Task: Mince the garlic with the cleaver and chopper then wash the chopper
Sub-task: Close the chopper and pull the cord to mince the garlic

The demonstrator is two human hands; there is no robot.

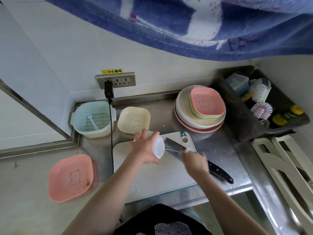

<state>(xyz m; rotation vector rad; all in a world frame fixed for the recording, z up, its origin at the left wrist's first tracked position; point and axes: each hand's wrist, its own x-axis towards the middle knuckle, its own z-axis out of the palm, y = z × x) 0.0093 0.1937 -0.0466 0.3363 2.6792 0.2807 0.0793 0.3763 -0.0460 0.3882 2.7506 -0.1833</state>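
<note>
Steel counter [218, 150] carries a white cutting board [152, 177]. Left hand [144, 150] grips the clear chopper cup [158, 146], tilted. Beside it, the blurred right hand [196, 162] touches garlic [187, 150] on the cleaver [174, 146]; its grasp is indeterminate.

A yellow warning sticker [112, 71] on the wall, just above the socket panel [115, 80], read "小心触电" in black characters beside a small warning symbol. The labels on the bottles in the sink-side tray were too small to read.
</note>
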